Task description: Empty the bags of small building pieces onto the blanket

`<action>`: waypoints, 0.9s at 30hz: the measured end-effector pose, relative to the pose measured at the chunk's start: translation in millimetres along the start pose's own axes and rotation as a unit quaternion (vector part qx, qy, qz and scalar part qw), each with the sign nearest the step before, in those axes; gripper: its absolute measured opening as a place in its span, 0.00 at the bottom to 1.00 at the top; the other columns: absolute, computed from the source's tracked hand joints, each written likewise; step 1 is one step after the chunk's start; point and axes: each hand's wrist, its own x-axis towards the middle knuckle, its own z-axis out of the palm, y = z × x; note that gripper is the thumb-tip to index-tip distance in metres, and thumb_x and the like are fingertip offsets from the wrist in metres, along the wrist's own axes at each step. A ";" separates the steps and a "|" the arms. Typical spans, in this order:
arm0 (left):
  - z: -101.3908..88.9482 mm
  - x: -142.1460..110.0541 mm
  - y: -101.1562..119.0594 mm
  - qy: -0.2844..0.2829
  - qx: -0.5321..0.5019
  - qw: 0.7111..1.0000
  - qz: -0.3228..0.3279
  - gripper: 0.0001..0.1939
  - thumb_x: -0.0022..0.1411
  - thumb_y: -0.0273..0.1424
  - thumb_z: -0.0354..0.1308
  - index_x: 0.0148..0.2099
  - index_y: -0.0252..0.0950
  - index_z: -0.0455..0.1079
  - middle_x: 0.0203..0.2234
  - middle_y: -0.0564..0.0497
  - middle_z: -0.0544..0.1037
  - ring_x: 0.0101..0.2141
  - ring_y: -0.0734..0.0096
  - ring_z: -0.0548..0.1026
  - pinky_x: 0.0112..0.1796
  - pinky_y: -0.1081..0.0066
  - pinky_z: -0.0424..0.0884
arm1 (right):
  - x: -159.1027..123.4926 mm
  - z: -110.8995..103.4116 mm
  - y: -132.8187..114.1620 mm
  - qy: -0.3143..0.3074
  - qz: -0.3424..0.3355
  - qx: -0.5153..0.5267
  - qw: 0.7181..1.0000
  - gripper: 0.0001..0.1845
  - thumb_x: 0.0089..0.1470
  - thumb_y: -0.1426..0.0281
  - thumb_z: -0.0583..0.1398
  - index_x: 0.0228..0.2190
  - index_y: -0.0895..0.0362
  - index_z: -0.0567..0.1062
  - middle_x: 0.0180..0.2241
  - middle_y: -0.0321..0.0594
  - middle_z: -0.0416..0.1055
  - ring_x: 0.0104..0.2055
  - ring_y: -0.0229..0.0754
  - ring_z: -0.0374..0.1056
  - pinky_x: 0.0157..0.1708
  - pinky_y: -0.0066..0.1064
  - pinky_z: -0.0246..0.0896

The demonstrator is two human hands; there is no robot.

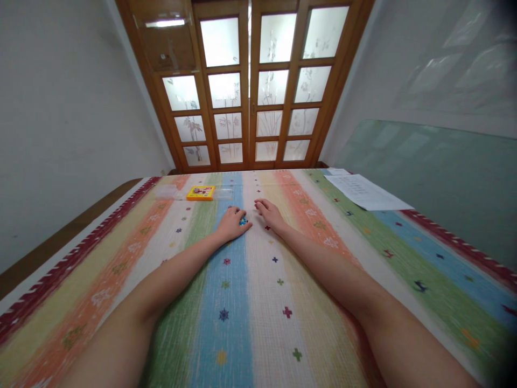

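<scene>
My left hand [233, 223] rests low over the striped tablecloth [226, 334], its fingers and thumb curved round a small blue object [243, 220]. Only part of that object shows between thumb and fingers, too small to name its kind. Just to its right, my right hand [268, 212] hovers at or near the cloth with its fingers loosely bent and a little apart. I see nothing in it. A narrow gap separates the two hands.
Beyond my left hand lies a yellow box [201, 193] with a picture on it, beside clear plastic pieces [168, 192]. White paper sheets [365, 193] lie at the far right edge. A greenish panel [428, 178] stands along the right; wooden glass doors [249, 86] are behind.
</scene>
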 end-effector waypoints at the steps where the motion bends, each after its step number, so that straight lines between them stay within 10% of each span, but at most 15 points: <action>1: 1.2 2.3 3.1 0.005 0.006 1.000 -0.007 0.21 0.68 0.47 0.61 0.55 0.39 0.75 0.52 0.40 0.74 0.56 0.50 0.72 0.62 0.52 0.66 | 0.1 -0.1 0.0 0.002 0.002 -0.004 1.000 0.18 0.67 0.60 0.54 0.49 0.52 0.78 0.49 0.41 0.80 0.53 0.45 0.74 0.58 0.40 0.67; 27: 4.1 15.7 0.3 0.019 0.022 1.000 0.002 0.08 0.69 0.33 0.58 0.47 0.39 0.75 0.46 0.42 0.76 0.50 0.53 0.73 0.54 0.56 0.69 | -2.6 3.9 5.9 -0.022 -0.005 0.015 1.000 0.18 0.67 0.58 0.56 0.50 0.53 0.78 0.48 0.43 0.80 0.50 0.46 0.76 0.51 0.40 0.72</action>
